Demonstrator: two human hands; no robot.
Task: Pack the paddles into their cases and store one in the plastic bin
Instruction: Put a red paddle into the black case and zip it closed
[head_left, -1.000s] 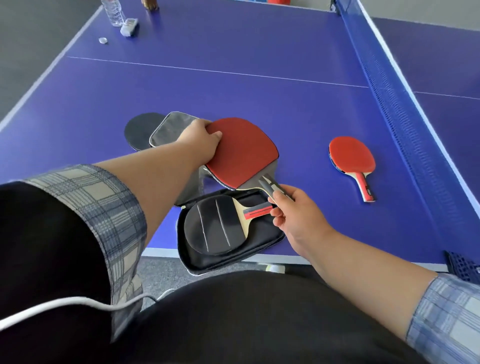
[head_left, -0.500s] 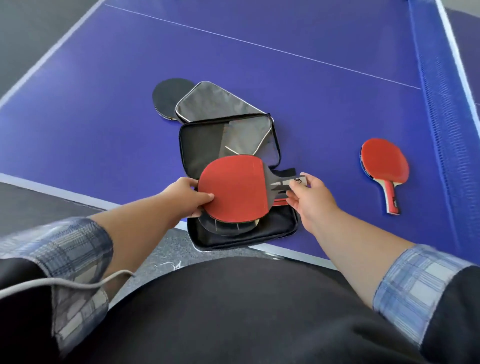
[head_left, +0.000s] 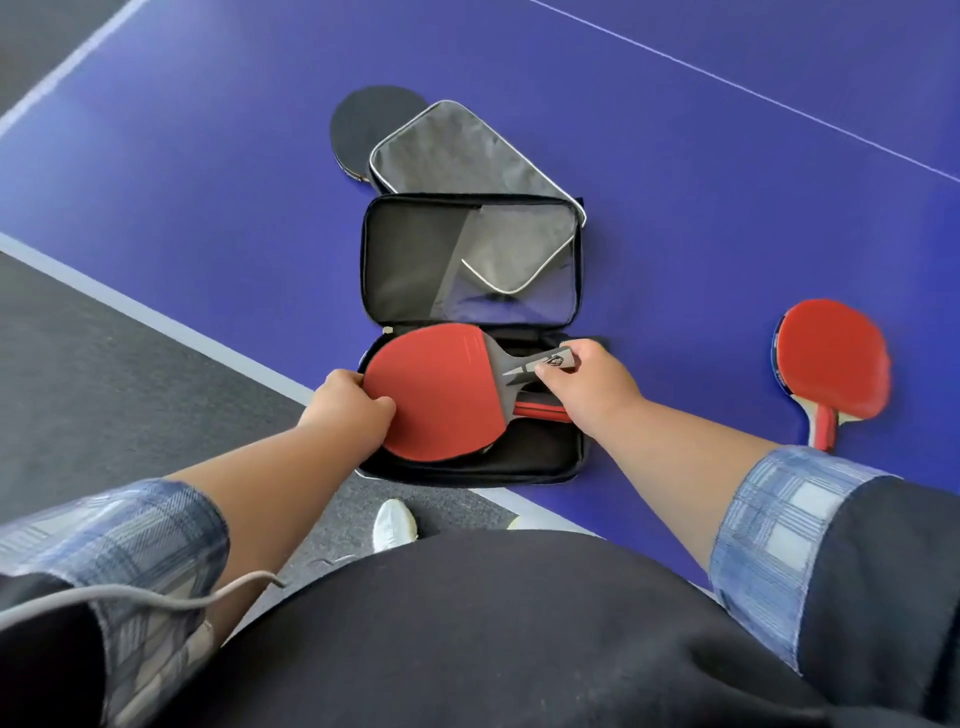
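Both hands grip red paddle (head_left: 436, 389): L hand (head_left: 345, 410) blade, R hand (head_left: 587, 384) handle.

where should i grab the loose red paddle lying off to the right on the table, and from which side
Take the red paddle by its handle. It lies flat on the table with the handle pointing toward the near edge and the wide blade farther away, so come from the near side, fingers closing across the narrow handle. Nothing crowds it there.

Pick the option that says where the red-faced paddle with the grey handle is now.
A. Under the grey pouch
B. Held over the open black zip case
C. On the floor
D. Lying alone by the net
B: the left hand and right hand hold the red-faced paddle with the grey handle over the lower half of the open black zip case.
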